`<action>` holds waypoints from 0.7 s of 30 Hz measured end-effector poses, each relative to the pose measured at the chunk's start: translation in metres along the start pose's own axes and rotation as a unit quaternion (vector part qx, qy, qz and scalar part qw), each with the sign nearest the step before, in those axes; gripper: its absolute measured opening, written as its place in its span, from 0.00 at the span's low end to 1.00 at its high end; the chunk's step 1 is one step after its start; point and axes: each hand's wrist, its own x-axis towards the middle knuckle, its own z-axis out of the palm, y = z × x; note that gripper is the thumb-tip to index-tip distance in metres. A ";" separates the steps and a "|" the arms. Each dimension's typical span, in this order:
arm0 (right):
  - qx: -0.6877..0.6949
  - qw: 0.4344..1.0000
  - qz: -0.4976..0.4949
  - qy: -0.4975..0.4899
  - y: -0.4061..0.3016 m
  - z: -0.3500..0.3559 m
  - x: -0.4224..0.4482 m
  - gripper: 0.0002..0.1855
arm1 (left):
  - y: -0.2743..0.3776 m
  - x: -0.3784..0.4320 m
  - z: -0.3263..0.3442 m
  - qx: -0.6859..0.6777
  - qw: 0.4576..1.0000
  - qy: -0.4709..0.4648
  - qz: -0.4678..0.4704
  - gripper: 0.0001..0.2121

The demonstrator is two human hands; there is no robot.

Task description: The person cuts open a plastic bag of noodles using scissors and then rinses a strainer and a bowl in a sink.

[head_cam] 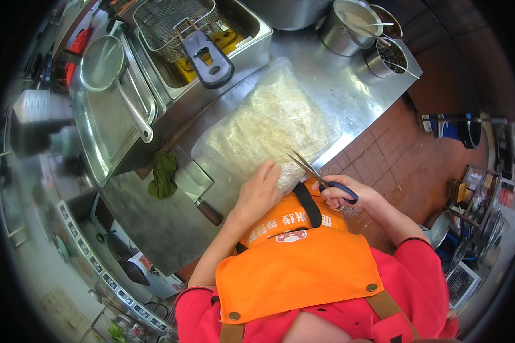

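A large clear plastic bag (270, 115) full of pale, strand-like food lies on the stainless-steel table. My left hand (259, 184) grips its near end, fingers curled into the crumpled plastic. In my right hand (343, 191) is a pair of scissors (304, 163) with dark handles. The blades are parted, and their tips point over the bag's near right edge. Whether they touch the plastic, I cannot tell.
Left of the bag lie a cleaver (195, 180) and a green cloth (163, 173). Beyond stands a deep fryer (264, 40) with oil and a wire basket (176, 25). A strainer (103, 64) rests on a metal tray (98, 115). Metal pots (341, 40) with utensils occupy the far right corner.
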 end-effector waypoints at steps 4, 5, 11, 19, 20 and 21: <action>0.136 0.989 0.053 -0.018 -0.005 -0.006 0.000 0.16 | 0.001 -0.001 0.003 0.006 1.000 0.006 -0.002 0.20; 0.093 0.995 0.040 0.007 -0.009 -0.007 0.001 0.17 | 0.000 -0.001 0.004 0.008 1.000 0.009 0.003 0.20; -0.030 0.998 -0.047 -0.013 -0.006 -0.003 0.021 0.22 | -0.006 -0.002 0.005 0.004 1.000 0.021 0.011 0.19; -0.101 0.990 -0.088 0.033 -0.010 0.013 0.009 0.24 | -0.006 -0.002 0.000 -0.016 1.000 0.000 -0.003 0.19; -0.104 0.990 -0.085 0.032 -0.013 0.014 0.010 0.24 | -0.006 -0.003 0.001 -0.008 1.000 -0.005 -0.005 0.19; -0.103 0.990 -0.091 0.028 -0.015 0.014 0.010 0.24 | -0.006 -0.003 0.001 -0.010 1.000 -0.002 -0.007 0.19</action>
